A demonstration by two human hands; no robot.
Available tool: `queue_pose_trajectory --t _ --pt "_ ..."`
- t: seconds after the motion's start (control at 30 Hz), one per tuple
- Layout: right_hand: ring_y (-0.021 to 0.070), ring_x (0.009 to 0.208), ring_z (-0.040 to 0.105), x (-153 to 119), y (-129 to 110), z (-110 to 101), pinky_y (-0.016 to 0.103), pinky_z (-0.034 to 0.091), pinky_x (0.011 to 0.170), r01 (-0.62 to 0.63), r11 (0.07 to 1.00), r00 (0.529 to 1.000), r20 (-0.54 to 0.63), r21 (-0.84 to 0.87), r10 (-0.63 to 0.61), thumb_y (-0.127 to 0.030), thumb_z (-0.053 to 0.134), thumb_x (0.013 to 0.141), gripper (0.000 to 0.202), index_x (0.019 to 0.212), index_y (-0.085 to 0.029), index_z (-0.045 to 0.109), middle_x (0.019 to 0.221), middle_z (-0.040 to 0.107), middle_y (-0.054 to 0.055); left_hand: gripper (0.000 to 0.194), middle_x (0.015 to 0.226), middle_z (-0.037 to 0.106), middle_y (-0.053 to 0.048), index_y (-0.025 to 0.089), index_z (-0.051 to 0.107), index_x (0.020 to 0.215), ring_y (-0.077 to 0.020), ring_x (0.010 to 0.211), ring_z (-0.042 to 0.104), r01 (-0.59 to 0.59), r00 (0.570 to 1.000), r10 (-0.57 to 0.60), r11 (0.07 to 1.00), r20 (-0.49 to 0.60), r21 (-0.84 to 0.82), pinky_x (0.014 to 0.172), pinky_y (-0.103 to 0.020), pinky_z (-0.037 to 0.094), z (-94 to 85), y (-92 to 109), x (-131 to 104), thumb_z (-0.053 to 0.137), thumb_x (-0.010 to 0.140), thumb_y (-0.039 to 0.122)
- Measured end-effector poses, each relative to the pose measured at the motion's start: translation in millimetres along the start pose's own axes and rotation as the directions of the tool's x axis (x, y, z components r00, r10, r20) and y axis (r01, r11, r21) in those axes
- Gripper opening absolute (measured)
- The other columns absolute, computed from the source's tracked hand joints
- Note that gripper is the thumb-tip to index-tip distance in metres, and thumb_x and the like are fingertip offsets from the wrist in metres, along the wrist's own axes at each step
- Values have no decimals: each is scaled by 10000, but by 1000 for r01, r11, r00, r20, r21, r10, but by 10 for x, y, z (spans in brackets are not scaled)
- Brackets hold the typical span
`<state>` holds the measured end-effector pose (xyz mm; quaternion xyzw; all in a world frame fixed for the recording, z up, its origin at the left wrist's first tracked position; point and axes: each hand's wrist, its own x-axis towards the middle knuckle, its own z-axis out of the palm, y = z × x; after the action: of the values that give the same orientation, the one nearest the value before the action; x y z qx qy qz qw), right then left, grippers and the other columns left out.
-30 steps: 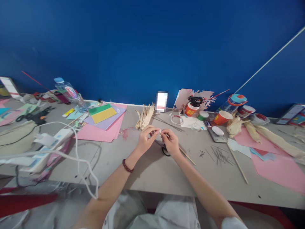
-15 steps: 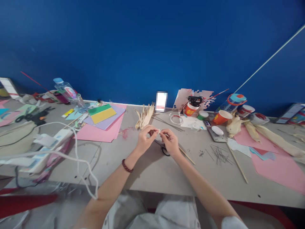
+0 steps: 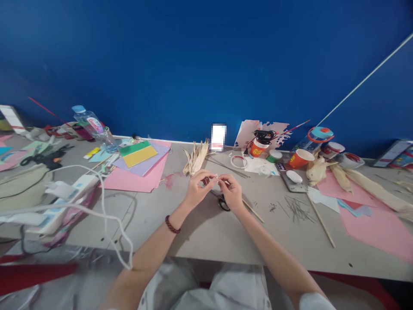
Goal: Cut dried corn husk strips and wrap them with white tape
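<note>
My left hand (image 3: 200,186) and my right hand (image 3: 230,189) meet above the middle of the table, both pinched at the fingertips. Between them is a small pale piece (image 3: 217,177), too small to name. Under my right hand lies a pair of black-handled scissors (image 3: 223,204), partly hidden. A thin wooden stick (image 3: 254,211) reaches out to the right of that hand. Just beyond my left hand is a bundle of dried corn husks (image 3: 196,157).
Left are coloured paper sheets (image 3: 138,172), a plastic bottle (image 3: 93,125) and a power strip (image 3: 67,202) with looping white cables. Right are a tape roll (image 3: 239,162), a paper cup (image 3: 301,159), cut wires (image 3: 298,209) and pink paper (image 3: 377,226). A blue wall (image 3: 206,64) rises behind.
The fingertips of both hands have shifted slightly around the small pale piece. My right hand has moved a touch to the right. Nothing on the table has moved.
</note>
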<state>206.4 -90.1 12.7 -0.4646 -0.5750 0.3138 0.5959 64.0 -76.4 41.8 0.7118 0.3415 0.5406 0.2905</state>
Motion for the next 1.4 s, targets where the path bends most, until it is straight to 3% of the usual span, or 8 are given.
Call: queue_pose_trajectory --t 0.37,0.63,0.97,1.4 --pt "139 750 545 -10 -101 -7 244 446 619 68 992 998 6 -102 -68 -247 533 813 84 788 -209 603 806 595 21 133 844 585 -32 172 640 879 -75 602 525 5 1000 -5 1000 29 -16 581 -222 464 1 -10 10 616 770 246" --pt "157 772 542 -5 -91 -16 267 440 631 65 993 998 -18 -97 -67 -305 539 824 121 790 -219 617 813 599 31 153 862 612 -62 177 654 889 -132 801 571 28 998 -25 998 53 -57 641 -230 463 -21 15 12 522 828 222" --pt "159 747 544 -7 -135 -11 276 438 618 116 986 993 -15 -121 -119 -249 535 813 93 777 -225 618 794 605 30 146 848 599 -49 166 656 848 -92 646 532 73 997 -69 992 43 -100 587 -222 461 1 39 20 619 770 283" --pt "164 758 541 -16 -175 -11 287 443 640 121 984 993 5 -131 -121 -243 536 793 69 764 -221 595 790 596 28 154 848 580 -51 159 654 829 -96 648 534 129 990 -117 976 77 -173 598 -229 475 24 18 15 646 749 290"
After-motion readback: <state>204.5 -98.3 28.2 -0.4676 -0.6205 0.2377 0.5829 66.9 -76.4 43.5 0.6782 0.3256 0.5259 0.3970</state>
